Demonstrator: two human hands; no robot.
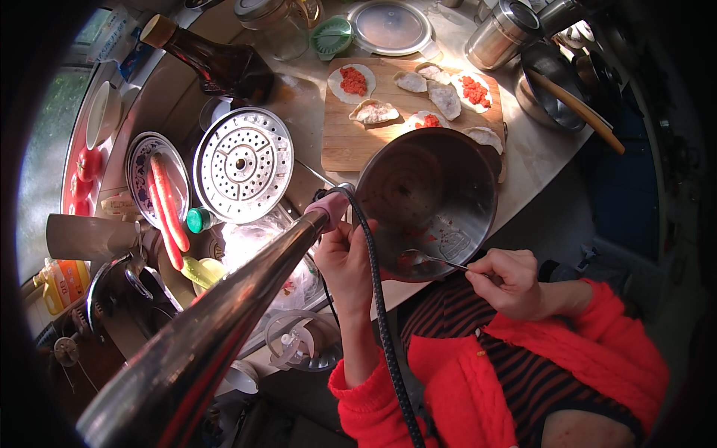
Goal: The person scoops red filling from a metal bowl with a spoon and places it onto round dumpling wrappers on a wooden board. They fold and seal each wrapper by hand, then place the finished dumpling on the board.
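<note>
A deep metal pot point(431, 190) is tilted with its mouth towards me, overlapping the near edge of the cutting board point(347, 148). Red filling residue clings to its inside. My left hand point(348, 263) grips the pot's left side, with part of the grip hidden behind the pole and black cable. In my right hand point(507, 280) is a metal spoon point(414, 257), its bowl inside the pot near the lower rim and bearing some red filling. On the board lie round dough wrappers topped with red filling point(354, 81) and several folded dumplings point(374, 112).
A shiny metal pole point(235, 297) and a cable point(378, 291) cross the foreground. Left are a perforated steamer tray point(243, 165), a plate point(147, 162) under two carrots point(165, 207), and a dark bottle point(215, 61). A green dumpling press point(331, 36) and steel canister point(502, 36) stand behind.
</note>
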